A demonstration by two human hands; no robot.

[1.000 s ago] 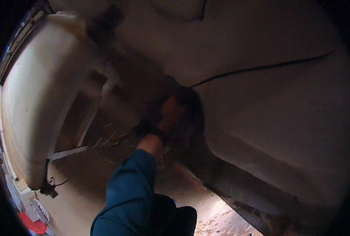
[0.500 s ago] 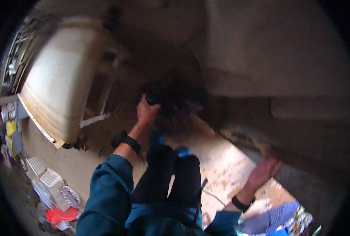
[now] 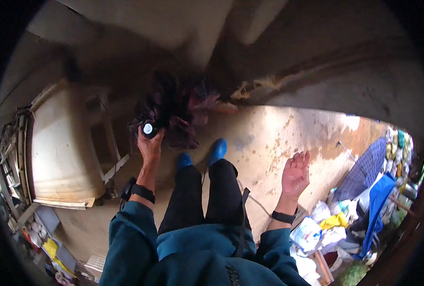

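Observation:
My left hand (image 3: 150, 145) is closed around the dark handle of what looks like a feather duster (image 3: 176, 112). The handle's round white end points up at me, and the bushy dark, reddish head spreads beyond my fingers in shadow. My right hand (image 3: 295, 175) is held out over the floor, palm up. Its fingers are loosely bent and nothing shows in them.
A pale worn panel (image 3: 59, 148) with a wooden edge stands at the left. Dark, stained wall (image 3: 336, 86) runs across the far side. At the right lie a blue checked cloth (image 3: 362, 162) and a heap of bags (image 3: 312, 233). Blue shoes (image 3: 217, 150) stand on the stained floor.
My view has turned, bringing the heap at the right and both shoes into sight. My right hand has left the wall's edge and come up over the floor. My left hand keeps the feather duster.

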